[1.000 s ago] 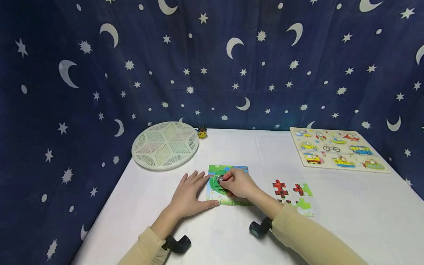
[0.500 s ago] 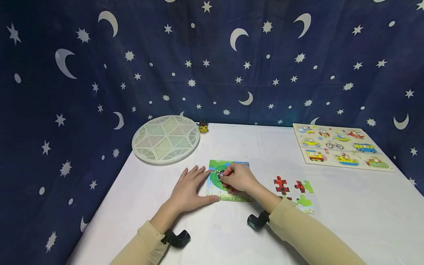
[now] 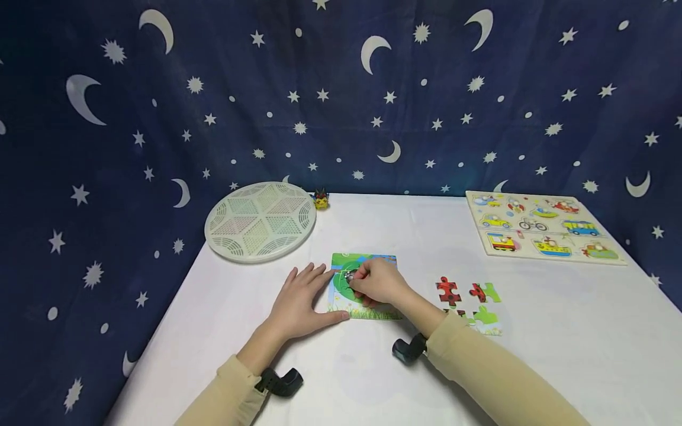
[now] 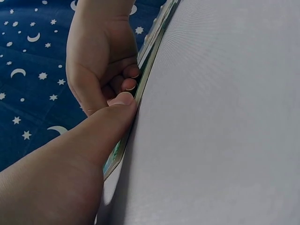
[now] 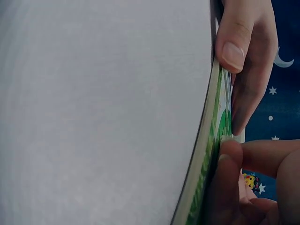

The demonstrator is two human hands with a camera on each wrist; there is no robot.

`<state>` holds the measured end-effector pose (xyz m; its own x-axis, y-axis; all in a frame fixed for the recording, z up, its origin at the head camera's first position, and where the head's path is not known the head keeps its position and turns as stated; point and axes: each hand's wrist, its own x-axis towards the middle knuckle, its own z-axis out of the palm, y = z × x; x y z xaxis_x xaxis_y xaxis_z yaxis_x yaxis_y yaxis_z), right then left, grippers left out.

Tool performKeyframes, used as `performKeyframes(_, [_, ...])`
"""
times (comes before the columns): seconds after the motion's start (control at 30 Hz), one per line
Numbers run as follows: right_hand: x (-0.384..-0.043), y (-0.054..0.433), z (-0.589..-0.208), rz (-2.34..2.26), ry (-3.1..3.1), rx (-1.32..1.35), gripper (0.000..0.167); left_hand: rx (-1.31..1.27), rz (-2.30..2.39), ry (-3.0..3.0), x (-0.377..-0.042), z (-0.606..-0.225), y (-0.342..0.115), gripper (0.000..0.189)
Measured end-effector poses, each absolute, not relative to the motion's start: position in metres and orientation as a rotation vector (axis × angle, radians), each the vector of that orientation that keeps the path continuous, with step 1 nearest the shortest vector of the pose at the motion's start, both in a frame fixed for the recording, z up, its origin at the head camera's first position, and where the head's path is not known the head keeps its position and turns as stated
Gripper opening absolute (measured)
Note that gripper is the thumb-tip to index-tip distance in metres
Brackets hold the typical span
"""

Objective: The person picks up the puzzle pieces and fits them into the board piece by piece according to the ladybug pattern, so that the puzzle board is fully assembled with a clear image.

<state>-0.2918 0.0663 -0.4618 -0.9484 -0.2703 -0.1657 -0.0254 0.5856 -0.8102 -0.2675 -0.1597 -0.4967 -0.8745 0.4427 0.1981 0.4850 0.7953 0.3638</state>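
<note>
On the white worktop (image 3: 348, 373), just in front of the person, the picture puzzle board (image 3: 362, 312) lies flat, grass and flowers printed along its near edge. The left hand (image 3: 301, 307) rests at the board's left side, fingers spread and thumb against the near edge; its grip is wide and takes hold of nothing, so I read it as a brace. Over the board's green middle, the right hand (image 3: 379, 283) has its grip drawn to a narrow pinch, thumb and forefinger on a dark puzzle piece (image 3: 348, 276) with white marks. The fingers cover part of it, so I cannot tell whether it sits fully down.

Seating that piece looks like the step under way. I'd turn it lightly until its outline matches the picture around it, let it drop without forcing, then press with a flat fingertip, the left thumb bearing on the edge so the board doesn't slide.

Right of the board lie a red-and-black jigsaw piece (image 3: 448, 291), a red-and-green jigsaw piece (image 3: 484, 292) and a light-green jigsaw piece (image 3: 485, 315); more is partly hidden by the right forearm (image 3: 426, 313). Beyond the board to the left is a Chinese checkers board (image 3: 260, 222); beyond it to the right, a vehicle puzzle board (image 3: 546, 228).
</note>
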Motion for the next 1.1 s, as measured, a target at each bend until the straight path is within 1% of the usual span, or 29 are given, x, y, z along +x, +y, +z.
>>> performKeyframes(0.23, [-0.288, 0.064, -0.462, -1.286, 2.586, -0.221, 0.017, -0.745, -0.635, -2.874, -0.267, -0.498, -0.160, 0.099])
performKeyframes(0.43, [-0.288, 0.074, -0.456, -1.311, 2.577, -0.290, 0.018, -0.737, -0.665, -2.859, -0.266, -0.497, -0.160, 0.100])
performKeyframes(0.57, [-0.287, 0.100, -0.445, -1.375, 2.584, -0.274, 0.020, -0.739, -0.674, -2.860, -0.266, -0.496, -0.159, 0.100])
performKeyframes(0.77, [-0.284, 0.157, -0.429, -1.373, 2.621, -0.184, 0.026, -0.737, -0.687, -2.861, -0.266, -0.496, -0.159, 0.101])
performKeyframes(0.93, [-0.279, 0.195, -0.421, -1.262, 2.708, -0.125, 0.031, -0.733, -0.688, -2.843, -0.267, -0.496, -0.160, 0.101])
performKeyframes(1.1, [-0.271, 0.222, -0.422, -1.095, 2.851, -0.157, 0.031, -0.735, -0.686, -2.863, -0.266, -0.496, -0.160, 0.100])
